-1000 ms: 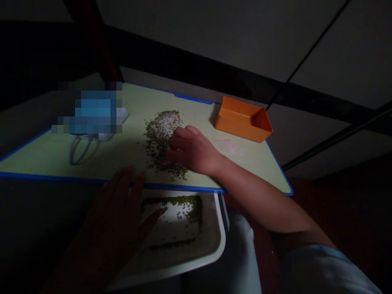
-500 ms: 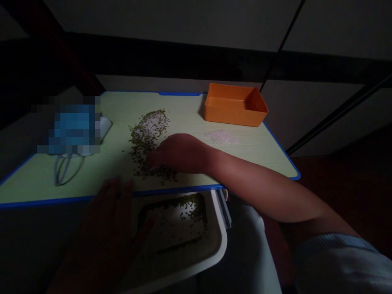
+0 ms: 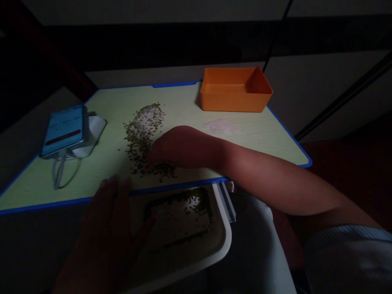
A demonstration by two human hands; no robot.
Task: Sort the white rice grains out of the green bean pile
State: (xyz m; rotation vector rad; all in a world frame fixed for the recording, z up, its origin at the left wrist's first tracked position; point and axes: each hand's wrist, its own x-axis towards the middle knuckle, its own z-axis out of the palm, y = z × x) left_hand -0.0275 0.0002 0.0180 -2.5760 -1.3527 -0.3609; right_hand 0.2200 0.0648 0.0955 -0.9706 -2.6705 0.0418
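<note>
My right hand (image 3: 180, 149) reaches over the near part of a spread pile of green beans (image 3: 139, 149) mixed with white rice grains (image 3: 147, 118). Its fingers are bent down and together among the beans; the fingertips are mostly hidden, so I cannot make out what they hold. In shadow, my left hand (image 3: 107, 224) lies open with fingers apart, its fingertips at the table's front edge and its thumb over the pulled-out white drawer (image 3: 226, 241). Scattered green beans (image 3: 199, 202) lie inside that drawer. A small separate heap of white rice (image 3: 221, 126) sits right of my right hand.
An orange rectangular box (image 3: 232, 102) stands at the back right of the blue-edged table (image 3: 183, 98). At the left, a phone (image 3: 64, 130) with a lit screen leans on a white stand (image 3: 94, 132), its cable (image 3: 59, 171) looping down. Behind are light panels.
The view has shifted slightly, with the box and table sitting higher in the picture. My right hand stays low at the beans, its fingers more tucked under. My left hand keeps its place.
</note>
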